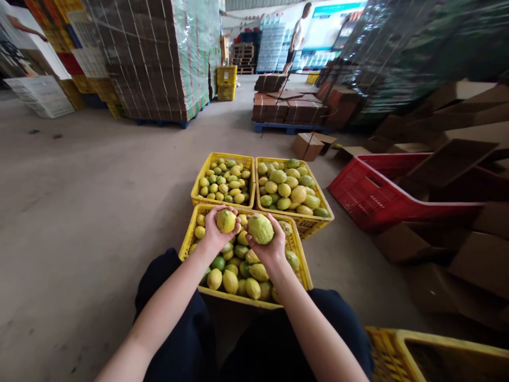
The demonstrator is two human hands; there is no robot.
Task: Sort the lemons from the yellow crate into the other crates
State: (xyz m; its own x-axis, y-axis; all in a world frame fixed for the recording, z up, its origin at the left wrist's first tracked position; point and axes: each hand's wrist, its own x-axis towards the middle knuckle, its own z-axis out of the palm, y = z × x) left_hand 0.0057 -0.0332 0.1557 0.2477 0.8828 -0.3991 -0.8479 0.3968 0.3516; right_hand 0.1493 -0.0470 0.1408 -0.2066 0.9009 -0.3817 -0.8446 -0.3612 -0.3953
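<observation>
My left hand [215, 233] is closed around a yellow lemon [226, 220], held over the near yellow crate [254, 303]. Beside it, my right hand [275, 245] grips a larger, bumpy yellow-green lemon [260, 229]. The two fruits are close together but apart. Below them the near crate is filled with yellow and green lemons [230, 281], partly hidden by my hands. Behind it stand two more yellow crates: the left crate [192, 193] holds smaller lemons [222, 188], the right crate [329, 216] larger ones [298, 194].
A red crate [358, 191] with cardboard boxes [433, 286] around it is at the right. Another yellow crate [397, 345] stands at the lower right. Wrapped pallet stacks [147, 58] and bundled flat cardboard [290, 109] are farther off. A person [299, 34] is in the background.
</observation>
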